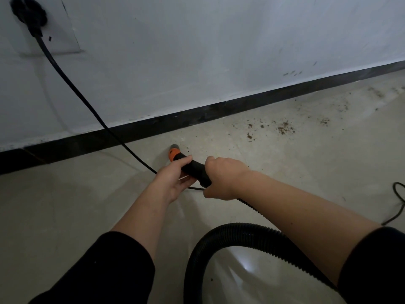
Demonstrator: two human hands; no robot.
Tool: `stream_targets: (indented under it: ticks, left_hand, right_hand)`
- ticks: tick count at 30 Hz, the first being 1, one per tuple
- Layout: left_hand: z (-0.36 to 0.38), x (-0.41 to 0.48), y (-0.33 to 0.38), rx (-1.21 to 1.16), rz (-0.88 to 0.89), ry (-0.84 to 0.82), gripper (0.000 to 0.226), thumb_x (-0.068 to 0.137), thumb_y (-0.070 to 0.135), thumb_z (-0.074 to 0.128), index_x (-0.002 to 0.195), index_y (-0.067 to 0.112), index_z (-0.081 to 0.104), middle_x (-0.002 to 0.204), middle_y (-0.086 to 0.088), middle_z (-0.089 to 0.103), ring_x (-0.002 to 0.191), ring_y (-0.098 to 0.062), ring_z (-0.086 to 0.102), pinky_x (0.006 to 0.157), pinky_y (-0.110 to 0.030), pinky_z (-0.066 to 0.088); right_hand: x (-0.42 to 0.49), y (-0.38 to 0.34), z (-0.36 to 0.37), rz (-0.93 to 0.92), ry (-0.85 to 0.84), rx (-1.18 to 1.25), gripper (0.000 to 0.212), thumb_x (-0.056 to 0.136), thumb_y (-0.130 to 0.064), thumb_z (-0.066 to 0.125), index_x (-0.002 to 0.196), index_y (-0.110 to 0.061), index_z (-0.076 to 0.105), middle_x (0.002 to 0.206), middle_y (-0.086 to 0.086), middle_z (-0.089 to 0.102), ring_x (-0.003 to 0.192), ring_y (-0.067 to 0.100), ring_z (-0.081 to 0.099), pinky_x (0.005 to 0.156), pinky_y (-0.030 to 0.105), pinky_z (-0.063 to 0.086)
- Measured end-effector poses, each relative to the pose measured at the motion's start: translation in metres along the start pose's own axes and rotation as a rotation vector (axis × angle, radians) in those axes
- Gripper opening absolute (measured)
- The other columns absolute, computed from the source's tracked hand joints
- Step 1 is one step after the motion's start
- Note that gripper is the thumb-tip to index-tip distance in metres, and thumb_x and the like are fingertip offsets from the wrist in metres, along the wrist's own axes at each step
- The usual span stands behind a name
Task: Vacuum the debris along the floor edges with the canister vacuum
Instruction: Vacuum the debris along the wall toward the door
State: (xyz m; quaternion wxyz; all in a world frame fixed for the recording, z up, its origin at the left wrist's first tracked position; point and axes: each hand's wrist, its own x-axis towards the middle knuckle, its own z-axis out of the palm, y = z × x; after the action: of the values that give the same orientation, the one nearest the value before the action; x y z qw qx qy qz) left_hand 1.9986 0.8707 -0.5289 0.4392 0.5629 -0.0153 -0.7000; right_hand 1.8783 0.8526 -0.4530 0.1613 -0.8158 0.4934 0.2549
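— What is closest to me?
— Your black sleeves [105,270] and the bendy hose [230,232], which loops on the floor [65,205] by your right arm.
— What do my hands do?
— Both curl tight around the black handle [196,170]. Your left hand [173,178] holds it near the orange tip [174,155]; your right hand [223,177] grips just behind.
— Where is the tip?
— Low by the floor, near the dark baseboard [197,116]. The brown crumbs [283,128] lie farther right, apart from it.
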Motion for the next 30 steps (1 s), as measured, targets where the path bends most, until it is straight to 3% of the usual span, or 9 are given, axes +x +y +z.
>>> stream_targets:
  ticks: [8,17,21,30]
  left_hand:
    - [0.013,-0.004,-0.013,0.022,0.005,-0.042,0.016,0.092,0.018,0.066,0.099,0.007,0.057,0.103,-0.016,0.065,0.093,-0.026,0.066,0.071,-0.031,0.055]
    - [0.024,-0.009,-0.024,0.037,0.009,-0.047,0.014,0.092,0.018,0.066,0.096,0.009,0.057,0.100,-0.016,0.065,0.090,-0.025,0.066,0.071,-0.030,0.055]
    - [0.031,-0.011,-0.029,0.037,0.007,-0.058,0.014,0.093,0.019,0.065,0.095,0.008,0.057,0.099,-0.015,0.064,0.088,-0.024,0.066,0.070,-0.030,0.055]
    - [0.054,-0.010,-0.042,0.047,-0.021,-0.105,0.016,0.093,0.019,0.064,0.098,0.006,0.057,0.098,-0.015,0.063,0.086,-0.023,0.065,0.069,-0.030,0.056]
  right_hand:
    - [-0.013,0.010,0.002,0.030,-0.019,-0.041,0.035,0.087,-0.031,0.062,0.100,-0.011,0.036,0.074,-0.002,0.041,0.068,0.018,0.049,0.051,0.026,0.036]
    - [-0.026,0.019,0.004,0.027,-0.029,-0.079,0.034,0.088,-0.033,0.061,0.100,-0.012,0.036,0.074,-0.002,0.039,0.074,0.021,0.051,0.061,0.030,0.041]
    - [-0.030,0.025,0.006,0.043,-0.034,-0.081,0.035,0.088,-0.033,0.061,0.097,-0.011,0.036,0.074,-0.002,0.040,0.067,0.018,0.049,0.052,0.026,0.037]
    - [-0.043,0.045,0.007,0.089,-0.053,-0.085,0.034,0.087,-0.035,0.062,0.095,-0.012,0.037,0.075,-0.003,0.041,0.073,0.020,0.052,0.056,0.027,0.038]
